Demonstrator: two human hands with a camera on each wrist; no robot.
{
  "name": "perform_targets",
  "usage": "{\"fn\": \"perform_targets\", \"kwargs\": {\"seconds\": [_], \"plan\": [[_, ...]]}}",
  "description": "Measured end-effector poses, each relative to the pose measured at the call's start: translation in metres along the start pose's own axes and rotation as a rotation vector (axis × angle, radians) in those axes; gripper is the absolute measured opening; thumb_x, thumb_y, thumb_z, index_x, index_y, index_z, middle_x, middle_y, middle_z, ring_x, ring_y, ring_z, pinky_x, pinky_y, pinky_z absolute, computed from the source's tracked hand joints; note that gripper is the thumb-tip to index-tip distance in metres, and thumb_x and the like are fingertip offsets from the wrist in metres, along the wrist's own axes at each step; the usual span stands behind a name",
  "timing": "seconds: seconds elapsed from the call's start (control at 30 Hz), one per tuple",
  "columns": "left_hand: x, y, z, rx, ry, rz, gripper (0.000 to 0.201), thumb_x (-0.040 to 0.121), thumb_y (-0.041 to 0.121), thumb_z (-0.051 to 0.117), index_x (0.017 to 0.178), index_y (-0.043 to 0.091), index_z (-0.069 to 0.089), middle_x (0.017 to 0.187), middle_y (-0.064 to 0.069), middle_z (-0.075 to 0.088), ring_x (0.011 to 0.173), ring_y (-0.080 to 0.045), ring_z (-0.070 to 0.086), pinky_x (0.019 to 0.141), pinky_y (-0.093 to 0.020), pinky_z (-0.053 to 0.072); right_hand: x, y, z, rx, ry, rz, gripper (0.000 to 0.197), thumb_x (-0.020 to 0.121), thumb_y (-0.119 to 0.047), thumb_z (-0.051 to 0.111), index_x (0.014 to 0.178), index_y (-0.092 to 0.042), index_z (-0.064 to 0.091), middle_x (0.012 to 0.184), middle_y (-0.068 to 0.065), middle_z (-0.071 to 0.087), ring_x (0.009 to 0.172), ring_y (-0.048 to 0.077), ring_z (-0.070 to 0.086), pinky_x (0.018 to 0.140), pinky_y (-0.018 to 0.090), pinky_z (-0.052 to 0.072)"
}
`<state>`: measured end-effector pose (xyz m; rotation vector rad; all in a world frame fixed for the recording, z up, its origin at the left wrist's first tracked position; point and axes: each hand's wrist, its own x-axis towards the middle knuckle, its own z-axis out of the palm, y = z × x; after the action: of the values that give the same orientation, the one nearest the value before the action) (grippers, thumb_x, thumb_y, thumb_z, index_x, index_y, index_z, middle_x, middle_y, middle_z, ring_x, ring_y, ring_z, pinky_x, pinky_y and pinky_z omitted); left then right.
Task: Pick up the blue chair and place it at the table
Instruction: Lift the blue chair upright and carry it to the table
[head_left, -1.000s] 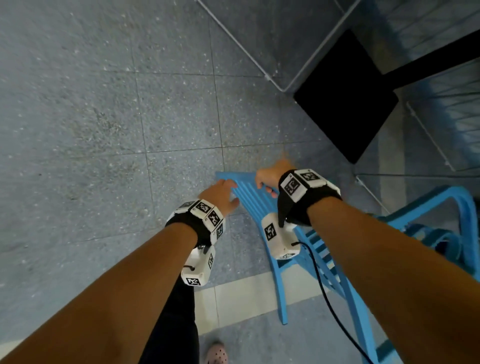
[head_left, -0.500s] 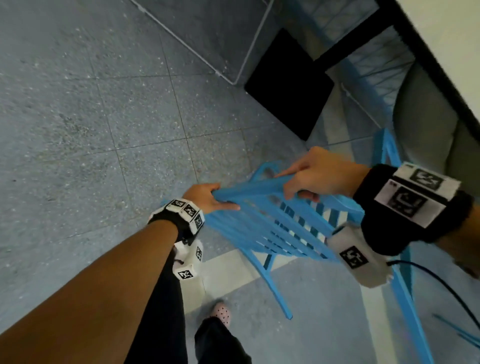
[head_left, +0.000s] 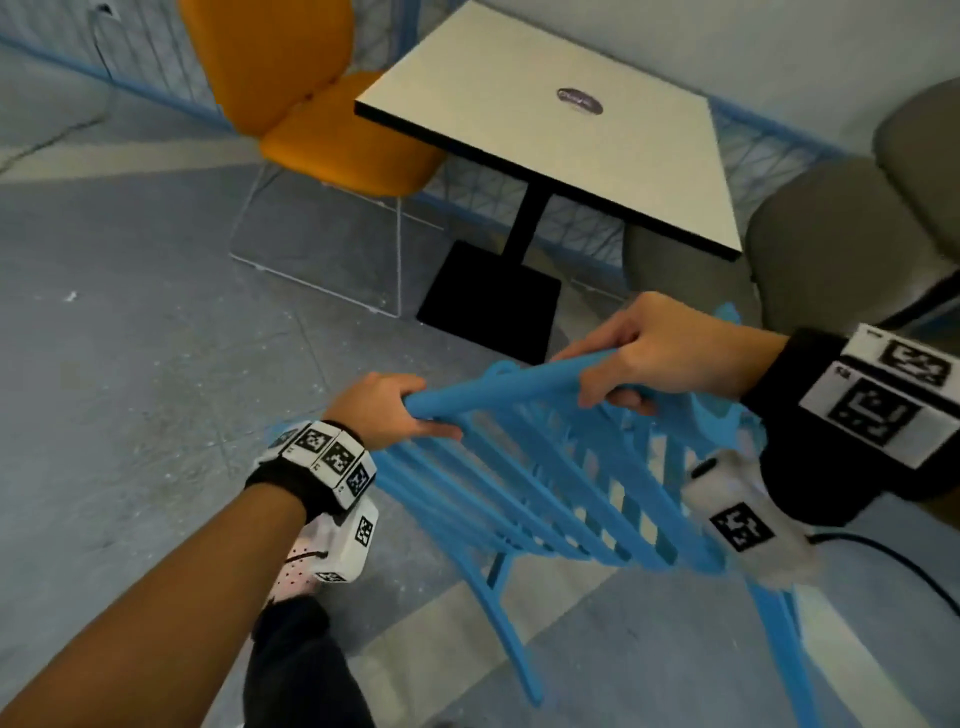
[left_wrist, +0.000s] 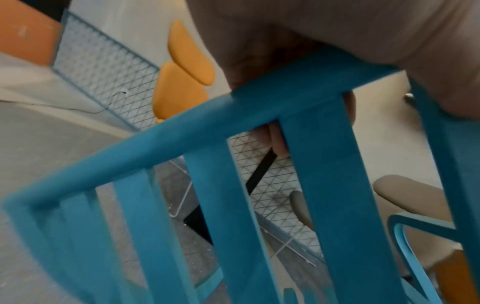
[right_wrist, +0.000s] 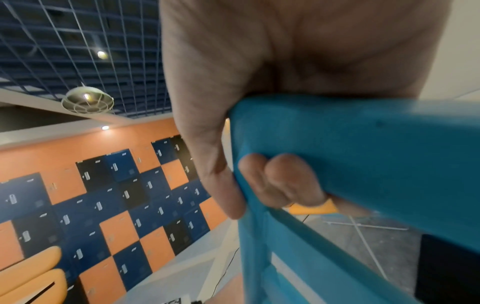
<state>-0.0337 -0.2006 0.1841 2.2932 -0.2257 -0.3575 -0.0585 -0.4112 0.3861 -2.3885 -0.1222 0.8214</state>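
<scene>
The blue slatted chair (head_left: 545, 483) is tilted over and carried by its top rail, legs trailing toward the lower right. My left hand (head_left: 400, 415) grips the left end of that rail, fingers curled round it; the left wrist view shows the rail (left_wrist: 233, 115) under the palm. My right hand (head_left: 644, 358) grips the rail's right part, and its fingertips (right_wrist: 283, 181) wrap under the blue edge (right_wrist: 363, 148). The white square table (head_left: 545, 130) on a black pedestal and base (head_left: 491, 296) stands straight ahead, beyond the chair.
An orange chair (head_left: 322, 104) on a thin wire frame stands at the table's left side. A grey upholstered chair (head_left: 852, 234) stands at its right. A blue mesh fence (head_left: 587, 228) runs behind along the wall. My shoe (head_left: 298, 571) shows below the left wrist.
The chair has been lifted and tipped from the floor with both hands gripping its top rail. My view has swung up, and the tabletop and the orange chair have come into sight.
</scene>
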Motion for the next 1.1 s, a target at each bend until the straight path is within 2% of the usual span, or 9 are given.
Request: {"fn": "perform_targets", "kwargs": {"seconds": [0.17,0.3,0.47,0.67,0.77,0.83,0.93,1.03,1.1], "plan": [[-0.034,0.095,0.034,0.265,-0.057,0.223,0.059,0.038,0.082,0.044,0.046,0.026,0.026,0.050,0.010,0.035,0.063,-0.018,0.044,0.058,-0.027,0.030,-0.123,0.081,0.007,0.133,0.144,0.026,0.034,0.076,-0.004,0.069,0.082,-0.037,0.071,0.041,0.003,0.051,0.038,0.012,0.042,0.041,0.016,0.040],[-0.053,0.147,0.064,0.423,-0.134,0.393,0.059,0.037,0.083,0.035,0.048,0.026,0.020,0.056,0.008,0.033,0.074,-0.023,0.057,0.059,-0.027,0.029,-0.190,0.123,0.035,0.156,0.183,0.157,0.044,0.075,-0.003,0.066,0.075,-0.047,0.062,0.042,0.002,0.050,0.035,0.012,0.042,0.038,0.015,0.039],[-0.072,0.157,0.099,0.523,-0.182,0.657,0.060,0.045,0.076,0.037,0.056,0.019,0.048,0.068,-0.007,0.063,0.068,-0.028,0.066,0.053,-0.033,0.042,-0.246,0.161,0.108,0.199,0.123,0.410,0.044,0.078,-0.008,0.064,0.081,-0.049,0.052,0.036,-0.005,0.050,0.027,0.007,0.041,0.035,0.022,0.040],[-0.105,0.147,0.135,0.681,-0.326,0.910,0.058,0.054,0.071,0.051,0.048,0.014,0.057,0.051,-0.002,0.063,0.048,-0.024,0.064,0.038,-0.026,0.047,-0.289,0.191,0.227,0.296,0.153,0.604,0.030,0.075,-0.005,0.062,0.093,-0.028,0.060,0.050,-0.004,0.052,0.028,0.006,0.045,0.039,0.020,0.043],[-0.123,0.144,0.147,0.770,-0.373,1.046,0.051,0.055,0.066,0.063,0.051,0.015,0.063,0.056,-0.002,0.065,0.060,-0.026,0.064,0.043,-0.025,0.043,-0.296,0.191,0.278,0.345,0.236,0.642,0.036,0.075,-0.002,0.061,0.103,-0.024,0.062,0.062,-0.003,0.054,0.037,0.001,0.052,0.041,0.013,0.041],[-0.129,0.137,0.144,0.839,-0.398,1.058,0.048,0.053,0.061,0.072,0.052,0.014,0.064,0.056,-0.003,0.065,0.059,-0.027,0.062,0.045,-0.026,0.036,-0.297,0.189,0.304,0.344,0.281,0.639,0.037,0.075,-0.002,0.061,0.109,-0.016,0.064,0.076,-0.001,0.059,0.055,0.003,0.057,0.052,0.013,0.040],[-0.135,0.128,0.137,0.820,-0.356,1.018,0.047,0.058,0.063,0.053,0.056,0.017,0.064,0.057,-0.004,0.066,0.054,-0.028,0.065,0.053,-0.034,0.048,-0.295,0.188,0.321,0.338,0.379,0.656,0.037,0.076,-0.002,0.062,0.111,-0.014,0.065,0.088,0.004,0.063,0.081,0.021,0.060,0.069,0.027,0.042],[-0.136,0.134,0.130,0.788,-0.406,0.866,0.045,0.068,0.054,0.064,0.092,0.016,0.065,0.095,-0.006,0.072,0.088,-0.030,0.067,0.083,-0.043,0.044,-0.292,0.184,0.326,0.308,0.420,0.702,0.034,0.079,-0.008,0.060,0.112,-0.016,0.064,0.096,0.011,0.069,0.090,0.028,0.062,0.075,0.035,0.047],[-0.135,0.133,0.130,0.874,-0.362,0.821,0.043,0.071,0.048,0.068,0.099,0.015,0.062,0.101,-0.008,0.072,0.096,-0.031,0.064,0.089,-0.043,0.041,-0.289,0.179,0.326,0.207,0.403,0.761,0.032,0.083,-0.021,0.057,0.115,-0.020,0.062,0.105,0.011,0.068,0.098,0.031,0.062,0.080,0.035,0.048]]}}
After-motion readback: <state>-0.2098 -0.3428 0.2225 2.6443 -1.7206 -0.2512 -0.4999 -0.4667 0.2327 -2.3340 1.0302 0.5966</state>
